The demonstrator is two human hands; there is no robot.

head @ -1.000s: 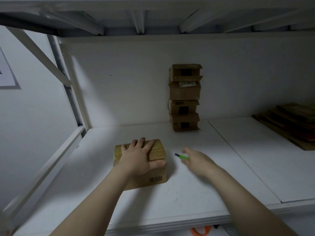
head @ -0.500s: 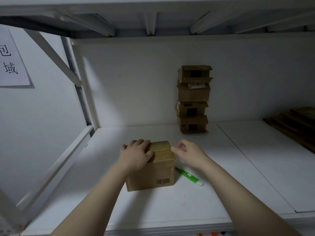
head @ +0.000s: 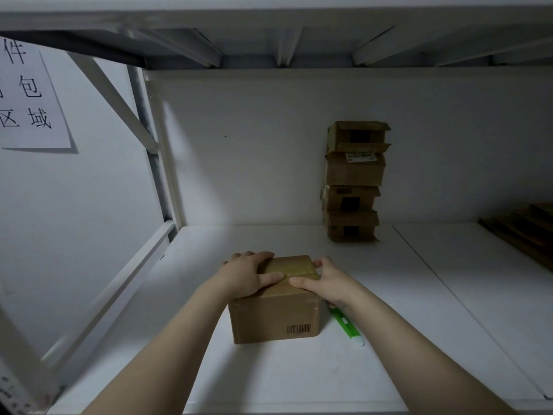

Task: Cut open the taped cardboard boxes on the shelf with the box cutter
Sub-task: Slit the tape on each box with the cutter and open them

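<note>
A small taped cardboard box [head: 275, 319] with a barcode on its front stands on the white shelf [head: 299, 378]. My left hand [head: 248, 275] grips the box's top left edge, thumb lying along the top. My right hand [head: 326, 280] grips the top right edge, thumb on the tape. The green and white box cutter [head: 347, 326] lies on the shelf just right of the box, partly under my right wrist, in neither hand.
A stack of several cut-open cardboard boxes [head: 353, 181] stands against the back wall. Flattened cardboard [head: 526, 232] lies at the far right. A shelf post and diagonal brace [head: 149, 151] stand at left, beside a paper sign [head: 27, 94].
My right hand left the box cutter on the shelf and moved onto the box's right edge. The box now sits closer to me, with both hands on it.
</note>
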